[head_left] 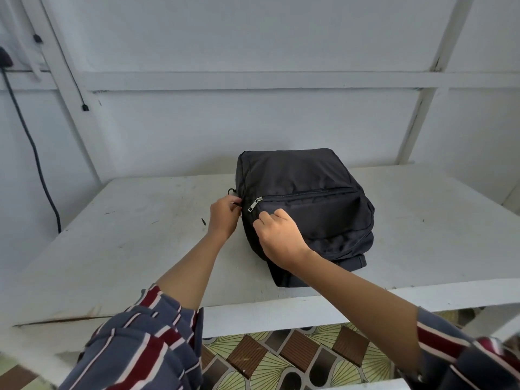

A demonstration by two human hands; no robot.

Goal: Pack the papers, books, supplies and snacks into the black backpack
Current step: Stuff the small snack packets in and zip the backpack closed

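**Both hands on backpack, zips at left edge**

The black backpack [306, 178] lies flat on the white table [126, 235], roughly centre, front face up, near the back wall. One bottom corner sits close to the table's front edge.

The front pocket [312, 209] zip line looks closed, with its silver zipper pull [254, 204] parked at the left end.

The left hand [223, 218] is at the bag's left side, thumb and fingers pinching a small black pull tab [237, 204] right against the bag edge.

The right hand [278, 235] is on the front face just below the silver pull, fingers curled and bunching the bag's fabric. Can't tell how firm the grip is.

Striped sleeves [140, 342] are pushed up both forearms. A dark cable [31, 142] hangs down the wall at left. The tiled floor [281, 350] is visible under the table edge.
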